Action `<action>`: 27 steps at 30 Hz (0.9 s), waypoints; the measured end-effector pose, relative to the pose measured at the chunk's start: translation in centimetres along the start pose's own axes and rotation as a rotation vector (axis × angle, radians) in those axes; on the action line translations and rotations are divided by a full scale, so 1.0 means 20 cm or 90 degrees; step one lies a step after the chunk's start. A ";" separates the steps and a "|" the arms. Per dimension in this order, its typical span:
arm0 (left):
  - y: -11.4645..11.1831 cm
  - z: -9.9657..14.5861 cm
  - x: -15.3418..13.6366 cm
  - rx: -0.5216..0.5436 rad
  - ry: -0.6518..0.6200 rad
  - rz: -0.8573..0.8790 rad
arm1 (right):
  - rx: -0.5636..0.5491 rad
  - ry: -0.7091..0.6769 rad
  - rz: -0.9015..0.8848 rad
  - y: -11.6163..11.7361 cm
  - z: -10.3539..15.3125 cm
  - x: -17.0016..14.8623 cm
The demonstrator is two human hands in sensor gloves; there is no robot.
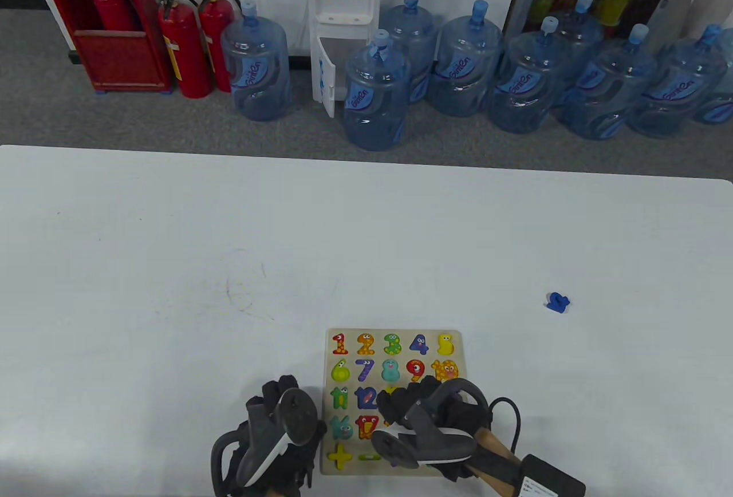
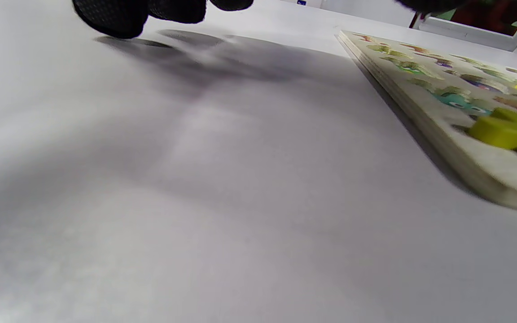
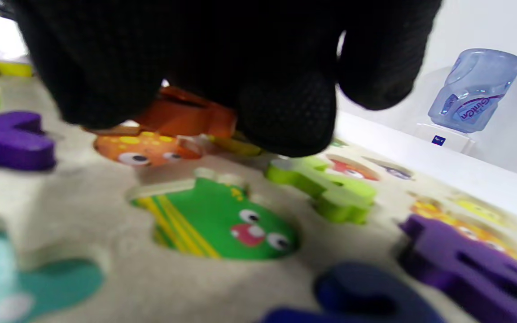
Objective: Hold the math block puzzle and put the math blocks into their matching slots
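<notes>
The wooden number puzzle board (image 1: 432,332) lies flat near the table's front edge, with coloured number blocks in most of its slots. My left hand (image 1: 279,391) is beside the board's left edge. In the left wrist view its fingertips (image 2: 119,18) hover just over the bare table, apart from the board (image 2: 487,170). My right hand (image 1: 401,399) is over the board's lower right part. In the right wrist view its fingers (image 3: 285,112) hold an orange block (image 3: 182,116) low over the board (image 3: 83,211). A loose blue block (image 1: 556,302) lies on the table to the far right.
A yellow plus block (image 1: 339,456) sits at the board's lower left; it also shows in the left wrist view (image 2: 505,130). A green printed slot (image 3: 213,224) is open beside a lime block (image 3: 326,188). Water bottles and fire extinguishers stand on the floor beyond the table.
</notes>
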State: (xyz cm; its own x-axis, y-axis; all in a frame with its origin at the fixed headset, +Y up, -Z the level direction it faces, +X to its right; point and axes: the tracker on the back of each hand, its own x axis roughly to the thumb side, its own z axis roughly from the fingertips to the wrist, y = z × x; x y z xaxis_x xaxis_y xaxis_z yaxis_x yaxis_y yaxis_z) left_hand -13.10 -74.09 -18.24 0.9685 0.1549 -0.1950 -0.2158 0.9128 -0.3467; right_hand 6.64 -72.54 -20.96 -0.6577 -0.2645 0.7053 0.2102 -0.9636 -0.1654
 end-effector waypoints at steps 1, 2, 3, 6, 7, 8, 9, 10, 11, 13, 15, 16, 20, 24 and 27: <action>0.00 0.00 0.00 0.001 0.000 0.000 | -0.002 -0.001 -0.001 0.00 0.00 0.01; 0.00 0.00 0.00 0.001 -0.001 0.000 | -0.003 -0.002 0.001 0.00 -0.01 0.02; 0.00 0.00 0.00 0.001 -0.001 0.000 | -0.002 -0.003 0.010 0.00 -0.01 0.03; 0.00 0.00 0.00 0.002 -0.002 0.000 | -0.002 -0.009 0.030 0.00 0.00 0.06; 0.00 0.00 0.00 0.002 -0.002 0.001 | -0.001 -0.010 0.033 0.00 0.00 0.06; 0.00 0.00 0.00 0.002 -0.002 0.001 | -0.002 -0.009 0.037 0.00 0.00 0.07; 0.00 0.00 0.00 0.002 -0.002 0.001 | 0.000 -0.008 0.044 0.00 0.00 0.07; 0.00 0.00 0.00 0.002 -0.002 0.001 | 0.006 -0.006 0.050 0.00 0.00 0.07; 0.00 0.00 0.00 0.002 -0.002 0.001 | 0.011 -0.006 0.054 0.00 0.00 0.07; 0.00 0.00 0.00 0.001 -0.002 0.001 | 0.013 -0.004 0.057 -0.01 0.00 0.07; 0.00 0.00 0.00 0.002 -0.002 0.002 | -0.004 0.004 0.045 -0.03 0.01 0.04; 0.00 0.00 0.00 0.002 -0.003 0.002 | -0.013 0.018 0.034 -0.05 0.02 0.00; 0.00 0.00 0.00 0.002 -0.001 0.002 | -0.043 0.155 0.031 -0.11 0.06 -0.30; 0.00 0.00 0.00 0.004 -0.003 0.004 | 0.016 0.372 -0.003 -0.01 0.13 -0.73; 0.00 0.00 0.00 0.001 -0.003 0.002 | 0.081 0.539 -0.065 0.16 0.20 -1.02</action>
State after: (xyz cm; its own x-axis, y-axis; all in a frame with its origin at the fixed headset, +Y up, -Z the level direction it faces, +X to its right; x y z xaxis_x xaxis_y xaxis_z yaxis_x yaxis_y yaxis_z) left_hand -13.13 -74.14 -18.26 0.9683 0.1602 -0.1919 -0.2193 0.9128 -0.3445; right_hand 23.61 -70.00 -33.20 -0.9851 -0.1656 -0.0467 0.1665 -0.9859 -0.0152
